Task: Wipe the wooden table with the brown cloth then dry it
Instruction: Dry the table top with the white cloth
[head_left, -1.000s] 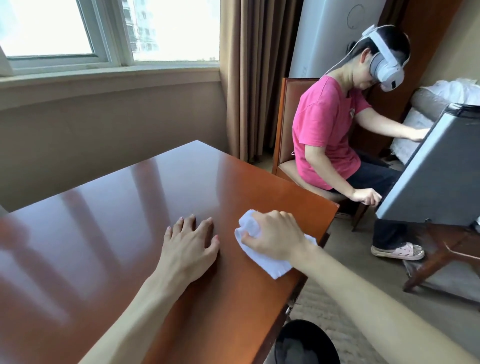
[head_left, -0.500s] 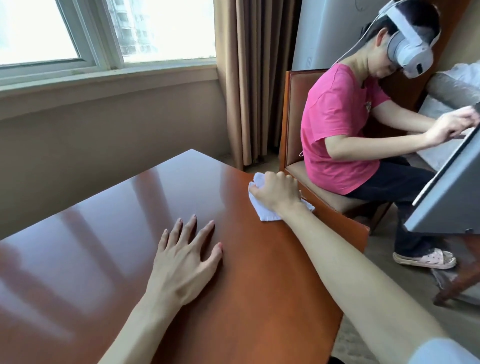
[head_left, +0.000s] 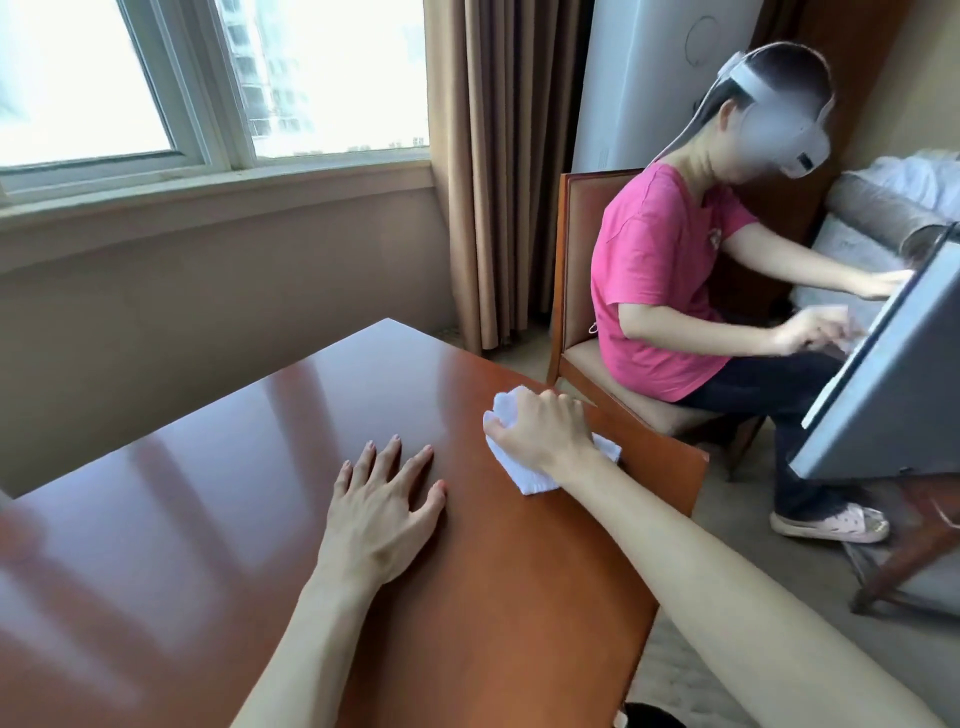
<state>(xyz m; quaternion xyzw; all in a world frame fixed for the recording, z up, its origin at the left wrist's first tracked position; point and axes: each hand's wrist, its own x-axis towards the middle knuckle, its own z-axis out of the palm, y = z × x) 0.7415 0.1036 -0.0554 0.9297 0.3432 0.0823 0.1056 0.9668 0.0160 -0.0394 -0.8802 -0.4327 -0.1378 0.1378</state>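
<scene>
The glossy reddish wooden table (head_left: 218, 519) fills the lower left of the head view. My left hand (head_left: 382, 512) lies flat on it with fingers spread and holds nothing. My right hand (head_left: 540, 434) grips a crumpled white cloth (head_left: 524, 475) and presses it on the tabletop close to the table's right edge. Most of the cloth is hidden under my hand. No brown cloth is in view.
A person in a pink shirt (head_left: 660, 291) sits on a wooden chair (head_left: 576, 260) just past the table's right edge, hands at a grey tilted panel (head_left: 883, 395). A window (head_left: 208, 83) and curtain (head_left: 498, 166) are behind. Carpet lies to the right.
My right hand pushed the white cloth away along the right edge, then drew it back toward me a little. My left hand stayed flat in place.
</scene>
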